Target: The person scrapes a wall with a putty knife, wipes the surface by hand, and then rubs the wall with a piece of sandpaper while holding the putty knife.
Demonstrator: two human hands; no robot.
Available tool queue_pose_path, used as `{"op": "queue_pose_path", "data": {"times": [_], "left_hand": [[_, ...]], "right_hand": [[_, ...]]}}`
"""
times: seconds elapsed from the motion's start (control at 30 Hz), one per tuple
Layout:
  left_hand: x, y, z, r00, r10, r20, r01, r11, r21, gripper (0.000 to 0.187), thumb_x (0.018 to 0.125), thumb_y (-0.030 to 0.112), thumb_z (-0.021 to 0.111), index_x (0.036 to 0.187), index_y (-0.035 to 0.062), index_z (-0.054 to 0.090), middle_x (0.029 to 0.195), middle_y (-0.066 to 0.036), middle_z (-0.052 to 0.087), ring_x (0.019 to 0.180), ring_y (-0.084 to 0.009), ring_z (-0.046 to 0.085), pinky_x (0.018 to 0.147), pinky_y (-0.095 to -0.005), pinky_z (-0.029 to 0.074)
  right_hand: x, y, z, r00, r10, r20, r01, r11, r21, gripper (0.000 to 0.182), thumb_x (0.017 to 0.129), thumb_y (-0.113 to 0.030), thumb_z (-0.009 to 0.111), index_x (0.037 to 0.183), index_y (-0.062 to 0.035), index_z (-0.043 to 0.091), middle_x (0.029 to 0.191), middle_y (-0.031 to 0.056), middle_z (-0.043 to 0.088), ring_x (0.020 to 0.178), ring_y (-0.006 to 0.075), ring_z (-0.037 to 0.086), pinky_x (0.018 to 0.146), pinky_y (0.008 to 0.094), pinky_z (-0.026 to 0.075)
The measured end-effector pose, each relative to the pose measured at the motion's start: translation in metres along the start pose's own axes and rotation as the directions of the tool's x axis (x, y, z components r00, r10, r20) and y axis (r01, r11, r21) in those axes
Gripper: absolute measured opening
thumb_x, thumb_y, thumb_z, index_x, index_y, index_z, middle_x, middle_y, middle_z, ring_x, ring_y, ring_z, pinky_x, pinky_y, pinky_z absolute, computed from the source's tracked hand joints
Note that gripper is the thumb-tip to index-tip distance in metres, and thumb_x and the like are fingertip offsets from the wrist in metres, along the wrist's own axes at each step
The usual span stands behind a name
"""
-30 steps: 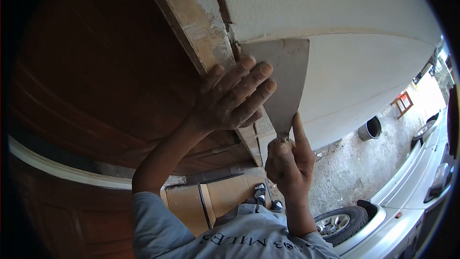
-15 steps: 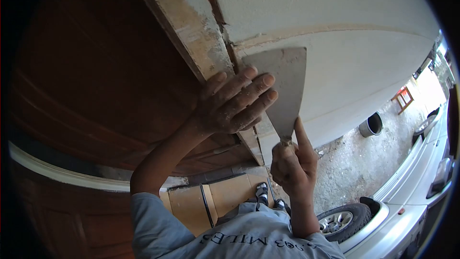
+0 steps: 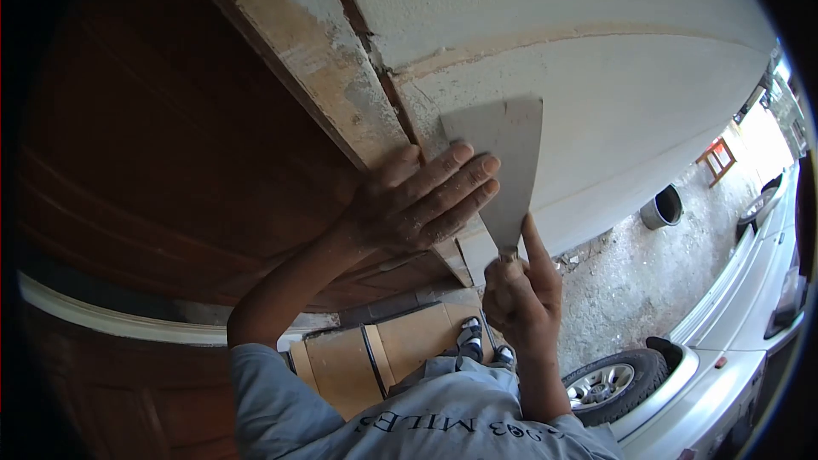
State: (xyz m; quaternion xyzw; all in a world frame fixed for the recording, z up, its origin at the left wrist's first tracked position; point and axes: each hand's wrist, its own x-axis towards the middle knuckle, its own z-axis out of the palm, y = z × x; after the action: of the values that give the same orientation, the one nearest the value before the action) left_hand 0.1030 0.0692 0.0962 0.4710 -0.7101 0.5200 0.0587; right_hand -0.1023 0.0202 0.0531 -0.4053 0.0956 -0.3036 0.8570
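Head view. The putty knife (image 3: 501,162) lies blade-flat against the cream wall (image 3: 613,94), just right of the scraped wooden door frame (image 3: 298,51) and below a faint horizontal seam in the plaster. The right hand (image 3: 521,290) is closed around the handle at the narrow end of the blade, index finger extended up along the metal; the handle itself is mostly hidden in the fist. The left hand (image 3: 417,200) is spread fairly wide, fingertips pressing on the blade's left face, palm over the frame edge.

Handling judgement: the knife looks light, thin and springy, a broad steel blade that flexes under finger pressure rather than staying rigid. The metal face is dusty, likely not slippery. The blade's edges are the parts to keep fingers off. The sensible hold is the handle, with flat pressure mid-blade from the other hand, as seen here.

Farther off, lower right: a dark bucket (image 3: 662,207) on gravel, a car wheel (image 3: 609,383), a red stool (image 3: 718,158). Near, below: tan boards (image 3: 375,358).
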Motion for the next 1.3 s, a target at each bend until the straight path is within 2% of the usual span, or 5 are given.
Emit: {"op": "queue_pose_path", "data": {"times": [0.7,1.0,1.07,1.13,1.3], "left_hand": [[-0.009,0.007,-0.002,0.984,-0.175,-0.038,0.160,0.953,-0.257,0.055,0.082,0.026,0.051,0.134,0.0172,0.034,0.142,-0.006,0.030,0.131,-0.0236,0.027,0.105,-0.0491,0.018],[0.011,0.074,-0.011,0.848,-0.036,0.528,0.150,0.973,-0.175,0.044,0.078,0.025,0.054,0.117,0.0052,0.054,0.126,-0.021,0.047,0.119,-0.0309,0.043,0.100,-0.0455,0.031],[0.020,0.099,-0.026,0.310,0.188,0.932,0.701,0.618,-0.358,0.036,0.080,0.026,0.053,0.107,0.0038,0.061,0.104,-0.021,0.060,0.101,-0.0299,0.058,0.091,-0.0420,0.041],[-0.006,0.157,-0.012,0.565,0.088,0.820,0.741,0.382,-0.552,0.038,0.080,0.032,0.056,0.101,0.0010,0.062,0.093,-0.022,0.062,0.091,-0.0294,0.061,0.083,-0.0394,0.047],[0.019,0.315,0.007,0.578,0.295,0.760,0.787,-0.448,-0.424,0.047,0.085,0.044,0.052,0.104,0.0018,0.058,0.091,-0.013,0.063,0.089,-0.0236,0.061,0.078,-0.0340,0.048]], "right_hand": [[-0.002,0.031,-0.013,0.953,-0.294,-0.073,0.294,0.956,-0.012,0.055,0.091,-0.007,0.045,0.140,-0.0049,0.020,0.068,0.0001,0.048,0.048,0.0024,0.038,0.041,0.0176,0.033],[-0.123,0.030,-0.133,0.898,0.005,-0.439,-0.220,0.870,-0.442,0.055,0.086,-0.005,0.048,0.138,-0.0071,0.029,0.065,-0.0006,0.049,0.042,0.0032,0.039,0.035,0.0178,0.032],[-0.155,0.032,-0.144,0.884,0.043,-0.466,-0.244,0.892,-0.380,0.055,0.086,-0.008,0.049,0.137,-0.0079,0.029,0.070,0.0020,0.051,0.042,0.0050,0.042,0.034,0.0194,0.033],[-0.179,0.032,-0.150,0.864,0.057,-0.500,-0.242,0.918,-0.314,0.054,0.086,-0.010,0.049,0.137,-0.0085,0.029,0.073,0.0040,0.052,0.042,0.0064,0.044,0.033,0.0204,0.034],[-0.199,0.045,-0.152,0.805,-0.017,-0.593,-0.101,0.981,-0.165,0.051,0.085,-0.007,0.042,0.133,-0.0068,0.026,0.076,0.0072,0.053,0.043,0.0091,0.046,0.036,0.0202,0.036]]}}
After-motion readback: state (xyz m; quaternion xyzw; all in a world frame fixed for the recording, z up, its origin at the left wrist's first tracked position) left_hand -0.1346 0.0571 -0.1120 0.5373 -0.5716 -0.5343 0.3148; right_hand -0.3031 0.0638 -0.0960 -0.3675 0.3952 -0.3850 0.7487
